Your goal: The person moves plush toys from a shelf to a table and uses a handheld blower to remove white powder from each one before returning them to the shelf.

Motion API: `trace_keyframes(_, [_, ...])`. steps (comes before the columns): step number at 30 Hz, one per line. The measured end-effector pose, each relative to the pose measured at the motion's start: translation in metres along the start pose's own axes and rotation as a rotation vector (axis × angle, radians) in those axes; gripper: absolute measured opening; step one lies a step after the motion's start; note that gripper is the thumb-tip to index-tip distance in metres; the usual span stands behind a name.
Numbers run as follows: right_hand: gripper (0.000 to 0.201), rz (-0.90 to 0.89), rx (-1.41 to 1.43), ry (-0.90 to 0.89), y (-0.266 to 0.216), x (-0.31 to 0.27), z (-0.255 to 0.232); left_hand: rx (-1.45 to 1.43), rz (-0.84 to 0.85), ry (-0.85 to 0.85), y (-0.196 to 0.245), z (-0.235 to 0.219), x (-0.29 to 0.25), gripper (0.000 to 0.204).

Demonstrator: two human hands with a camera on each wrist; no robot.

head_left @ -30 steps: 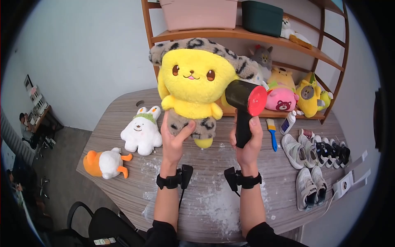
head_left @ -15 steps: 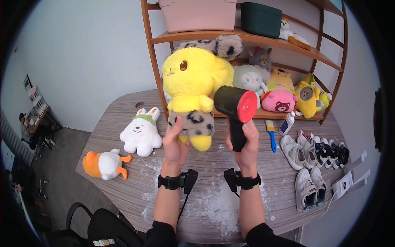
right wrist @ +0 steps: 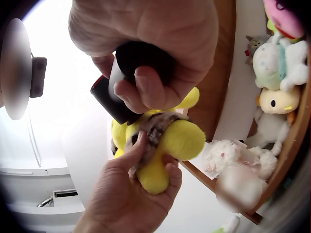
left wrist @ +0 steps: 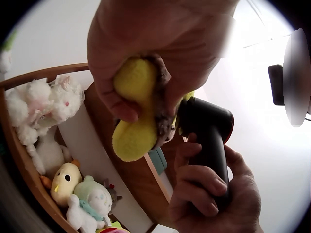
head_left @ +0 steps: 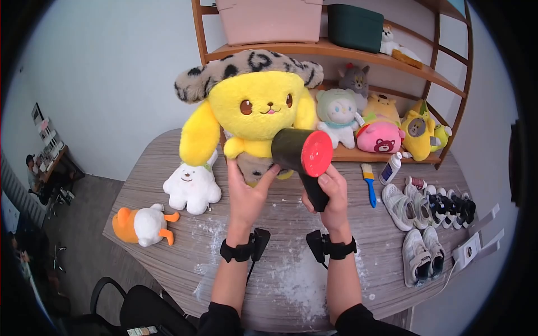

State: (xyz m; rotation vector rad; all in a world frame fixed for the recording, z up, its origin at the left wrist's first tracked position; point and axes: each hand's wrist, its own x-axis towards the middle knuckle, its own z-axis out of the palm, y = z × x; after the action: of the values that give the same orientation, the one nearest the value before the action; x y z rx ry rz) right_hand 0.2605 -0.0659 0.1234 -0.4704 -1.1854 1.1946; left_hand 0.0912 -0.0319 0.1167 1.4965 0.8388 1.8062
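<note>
A yellow plush toy [head_left: 258, 120] with a leopard-print hat and shorts is held upright above the table by my left hand [head_left: 247, 196]. In the left wrist view, fingers and thumb pinch it between its yellow feet [left wrist: 133, 141]. My right hand [head_left: 330, 199] grips the black handle of a handheld dryer-like device [head_left: 291, 150] with a red round end. The device's black end points at the plush's lower body, very close to it; the head view cannot show whether they touch. In the right wrist view my fingers curl round the handle [right wrist: 146, 63].
On the table [head_left: 269, 224] lie a white plush [head_left: 192, 187], an orange-and-white plush [head_left: 147, 224], a blue-handled brush [head_left: 370, 185], a bottle [head_left: 390, 168], several shoes [head_left: 417, 257] and white powder. Behind stands a shelf [head_left: 336, 47] with bins and plush toys. A chair [head_left: 154, 308] is at lower left.
The plush turned to its side, then back toward the front, and now sits further left and lower. The dryer-like device has moved left and down, now overlapping the plush's lower body in view.
</note>
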Motion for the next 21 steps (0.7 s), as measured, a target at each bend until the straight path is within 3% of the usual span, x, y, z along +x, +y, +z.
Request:
trace_keyframes(10, [0.03,0.024,-0.149,-0.144,0.003,-0.003,0.008,0.216,0.076,-0.054,0.012,0.0,-0.005,0.078])
trace_keyframes(15, [0.03,0.045,-0.125,-0.211,0.003,-0.002,0.003,0.197,0.165,0.023,0.014,0.0,-0.003,0.074])
trace_keyframes(21, [0.032,0.052,-0.092,-0.181,-0.003,-0.005,-0.001,-0.241,-0.013,0.064,-0.004,-0.01,-0.002,0.068])
